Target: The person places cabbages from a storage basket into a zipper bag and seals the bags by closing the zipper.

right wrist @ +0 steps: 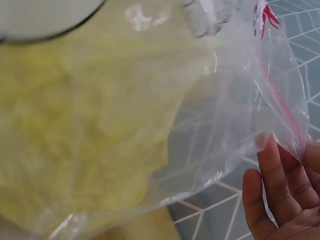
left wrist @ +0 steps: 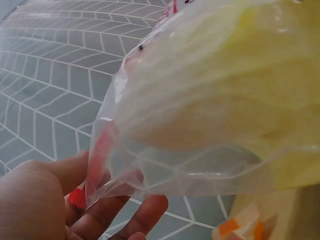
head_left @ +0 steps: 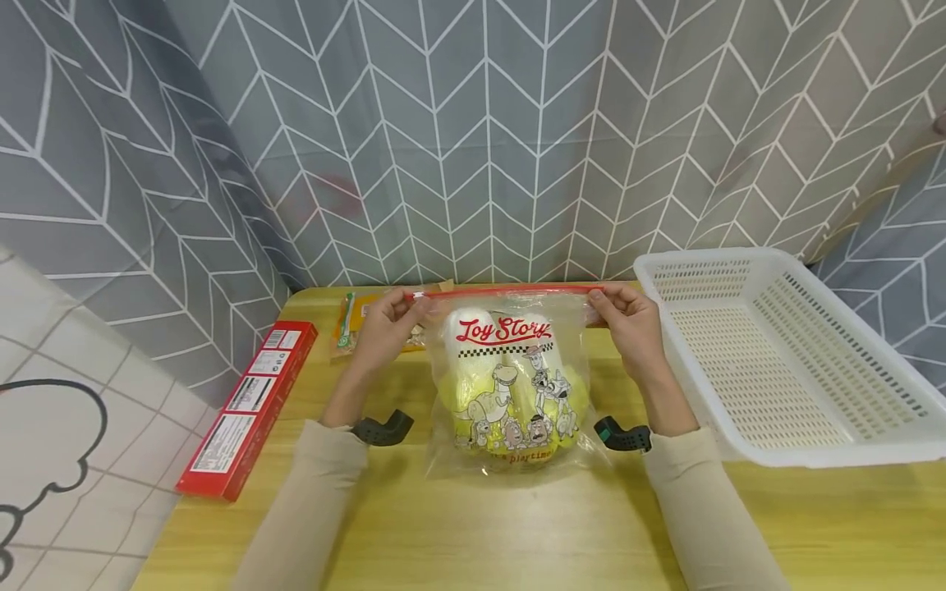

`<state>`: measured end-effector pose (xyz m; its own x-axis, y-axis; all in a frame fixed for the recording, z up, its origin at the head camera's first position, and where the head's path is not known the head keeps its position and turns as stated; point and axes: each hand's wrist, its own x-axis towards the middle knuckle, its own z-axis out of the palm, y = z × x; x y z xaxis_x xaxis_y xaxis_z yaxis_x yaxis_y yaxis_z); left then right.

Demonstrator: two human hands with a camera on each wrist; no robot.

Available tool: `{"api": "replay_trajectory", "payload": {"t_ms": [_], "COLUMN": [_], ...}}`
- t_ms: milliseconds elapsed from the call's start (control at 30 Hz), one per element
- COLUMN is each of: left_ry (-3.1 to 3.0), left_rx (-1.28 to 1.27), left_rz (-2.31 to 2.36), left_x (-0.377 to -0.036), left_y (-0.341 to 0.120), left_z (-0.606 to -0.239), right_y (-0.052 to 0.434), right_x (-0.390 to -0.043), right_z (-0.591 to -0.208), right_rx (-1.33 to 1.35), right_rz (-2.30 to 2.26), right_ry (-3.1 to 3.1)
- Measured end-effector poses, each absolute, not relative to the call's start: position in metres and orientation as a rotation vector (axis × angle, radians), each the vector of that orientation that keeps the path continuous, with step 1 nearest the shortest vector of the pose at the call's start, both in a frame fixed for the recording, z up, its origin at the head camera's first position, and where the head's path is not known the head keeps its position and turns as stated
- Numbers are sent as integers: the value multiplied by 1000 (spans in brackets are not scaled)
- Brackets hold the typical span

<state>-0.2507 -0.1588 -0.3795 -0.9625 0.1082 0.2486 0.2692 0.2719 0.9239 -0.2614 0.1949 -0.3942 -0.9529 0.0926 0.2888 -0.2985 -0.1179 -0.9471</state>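
A clear zip bag (head_left: 510,394) printed with "Toy Story" and cartoon figures is held up by its top corners in the head view. Inside it are what look like napa cabbages (left wrist: 200,100), with white stem ends up and yellow leaves down. My left hand (head_left: 388,332) pinches the left end of the red zip strip, where a small white piece sits by the fingers. At the opposite end, my right hand (head_left: 631,328) pinches the strip's corner between thumb and fingers. The right wrist view shows yellow leaves (right wrist: 85,135) through the plastic.
A white slotted basket (head_left: 709,443) stands on the right of the wooden table (head_left: 532,533). To the left lies a long red box (head_left: 247,410). Partly behind my left hand is an orange and clear packet (head_left: 347,324). A grey patterned curtain (head_left: 473,139) hangs behind.
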Motion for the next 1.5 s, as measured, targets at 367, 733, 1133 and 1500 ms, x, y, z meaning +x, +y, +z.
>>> {"api": "replay_trajectory", "payload": {"t_ms": [367,733,1133,1500], "left_ry": [-2510,-2468,-2438,-2459], "left_rx": [-199,-199,-191,-253], "left_rz": [-1913,-2055,-2074,-1984], "left_x": [-252,-243,-239,-236], "left_y": [-166,-171,-184,-174], "left_z": [-420,-448,-458,-470], "right_y": [201,204,197,196], "right_x": [-260,-242,-220,-228], "right_z": [-419,-445,-455,-462], "right_rx": [226,197,375,153], "right_rz": [2249,2347,2388,2123], "right_ry": [-2235,-2230,-2241,-2326]}}
